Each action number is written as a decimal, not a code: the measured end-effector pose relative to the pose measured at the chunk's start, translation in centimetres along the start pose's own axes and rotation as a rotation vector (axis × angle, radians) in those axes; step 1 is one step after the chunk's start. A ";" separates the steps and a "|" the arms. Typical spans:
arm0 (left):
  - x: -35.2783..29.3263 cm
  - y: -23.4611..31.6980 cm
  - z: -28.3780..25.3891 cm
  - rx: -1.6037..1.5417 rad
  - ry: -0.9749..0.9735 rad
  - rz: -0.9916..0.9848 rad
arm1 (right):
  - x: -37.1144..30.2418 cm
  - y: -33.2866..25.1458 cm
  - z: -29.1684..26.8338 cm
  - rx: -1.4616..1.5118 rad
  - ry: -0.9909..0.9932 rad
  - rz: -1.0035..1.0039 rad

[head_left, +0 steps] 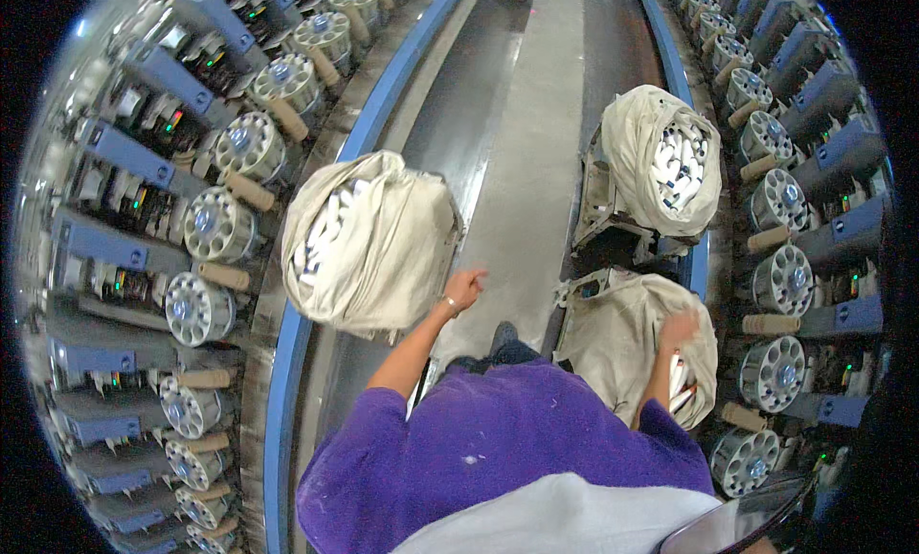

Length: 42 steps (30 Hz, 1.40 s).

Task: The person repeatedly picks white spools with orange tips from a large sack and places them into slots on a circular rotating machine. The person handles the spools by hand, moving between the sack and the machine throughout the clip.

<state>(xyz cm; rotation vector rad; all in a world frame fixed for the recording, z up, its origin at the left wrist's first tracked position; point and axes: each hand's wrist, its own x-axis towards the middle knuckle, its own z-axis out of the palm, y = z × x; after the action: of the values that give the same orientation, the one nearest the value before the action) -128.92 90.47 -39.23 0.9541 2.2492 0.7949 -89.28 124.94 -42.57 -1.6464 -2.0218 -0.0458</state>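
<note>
My left hand [464,291] is over the aisle, beside the right edge of a cream cloth sack [383,267] on the left. Its fingers are apart and hold nothing. My right hand [680,331] is smeared by motion above the near right cloth sack [617,339]; whether its fingers are open or closed does not show. White yarn bobbins [682,386], some with orange tips, lie in that sack's mouth next to my right forearm. More white bobbins [333,224] partly show under the folded cloth of the left sack.
Farther ahead on the right stands another cloth sack [622,161] on a metal-framed cart, full of white bobbins [682,166] with dark ends. Winding machines with round grey magazines [199,308] line both sides behind blue rails [287,391]. A grey floor strip [536,152] runs between them.
</note>
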 end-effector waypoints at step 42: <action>84.3 -20.7 -30.4 -0.072 -0.215 -1.214 | 84.3 -107.5 80.7 1.009 -1.021 -0.460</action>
<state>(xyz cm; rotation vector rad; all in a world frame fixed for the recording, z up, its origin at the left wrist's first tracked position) -208.11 134.15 -55.70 -0.4045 2.0578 0.1788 -228.36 201.28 -45.23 -0.5112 -2.3435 1.6274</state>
